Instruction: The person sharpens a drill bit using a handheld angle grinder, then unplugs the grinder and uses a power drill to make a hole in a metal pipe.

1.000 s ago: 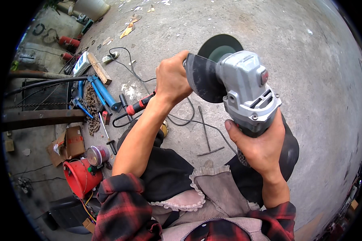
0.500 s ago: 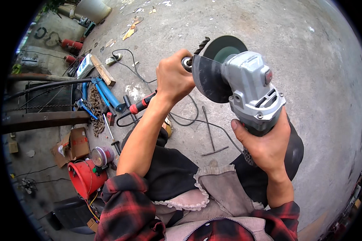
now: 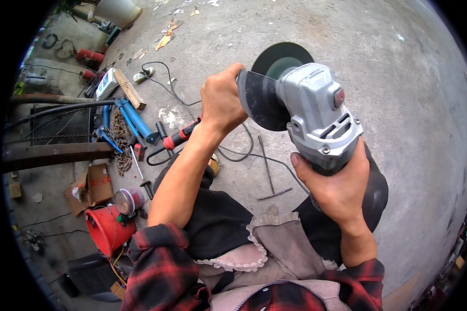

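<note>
My right hand is wrapped round the silver-and-black angle grinder, its thumb on the near left side. The grinder's dark green disc stands upright beside its black guard. My left hand is closed at the guard's left edge; the spiral drill bit seen in it half a second ago is now hidden behind the guard. A power cord runs from the grinder's lower end across the concrete floor.
On the floor at left lie blue jack-like tools, a rusty chain, a wood block, red-handled tool, cardboard box and red bucket. A metal T-bar lies between my knees; a radiator-like grille is farther left.
Half a second ago both hands and the grinder shifted slightly right and a spiral bit showed above the guard; now they sit back left and slightly higher, with the bit hidden.
</note>
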Action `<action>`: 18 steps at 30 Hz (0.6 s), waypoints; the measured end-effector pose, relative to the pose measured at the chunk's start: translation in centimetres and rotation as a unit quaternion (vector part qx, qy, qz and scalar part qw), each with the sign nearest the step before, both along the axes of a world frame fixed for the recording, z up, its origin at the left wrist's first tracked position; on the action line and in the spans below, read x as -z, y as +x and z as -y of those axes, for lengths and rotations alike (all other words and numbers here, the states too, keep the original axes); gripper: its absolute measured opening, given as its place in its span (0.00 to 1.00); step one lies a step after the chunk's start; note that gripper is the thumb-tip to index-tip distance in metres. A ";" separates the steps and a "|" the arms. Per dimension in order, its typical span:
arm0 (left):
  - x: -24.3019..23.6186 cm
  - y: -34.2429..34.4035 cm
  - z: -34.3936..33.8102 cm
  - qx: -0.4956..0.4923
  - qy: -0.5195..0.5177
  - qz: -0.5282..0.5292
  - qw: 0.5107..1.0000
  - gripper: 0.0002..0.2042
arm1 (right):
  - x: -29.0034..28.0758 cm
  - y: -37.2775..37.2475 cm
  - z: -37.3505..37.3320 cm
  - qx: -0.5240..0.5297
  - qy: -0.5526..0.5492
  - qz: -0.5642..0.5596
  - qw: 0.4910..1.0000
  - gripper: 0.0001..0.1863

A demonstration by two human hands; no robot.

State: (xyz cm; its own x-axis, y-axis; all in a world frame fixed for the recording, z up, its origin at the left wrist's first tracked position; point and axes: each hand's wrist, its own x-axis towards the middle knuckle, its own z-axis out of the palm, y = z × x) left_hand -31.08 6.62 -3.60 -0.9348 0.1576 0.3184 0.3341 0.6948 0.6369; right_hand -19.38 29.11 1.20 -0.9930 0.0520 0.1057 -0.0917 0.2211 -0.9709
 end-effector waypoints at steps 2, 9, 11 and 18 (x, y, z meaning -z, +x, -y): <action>-0.1 0.1 0.0 -0.001 -0.007 0.009 1.000 0.18 | 0.1 -0.1 0.1 0.004 0.010 -0.007 1.000 0.33; 0.0 0.0 -0.1 -0.009 -0.004 0.014 1.000 0.19 | -0.2 0.0 0.1 -0.001 0.003 0.016 1.000 0.30; 0.0 0.1 -0.2 -0.009 -0.005 0.016 1.000 0.19 | -0.3 0.0 0.1 -0.001 0.006 0.017 1.000 0.30; 0.5 0.0 0.0 -0.026 0.017 -0.002 1.000 0.20 | -0.2 -0.3 0.0 0.010 0.006 0.019 1.000 0.32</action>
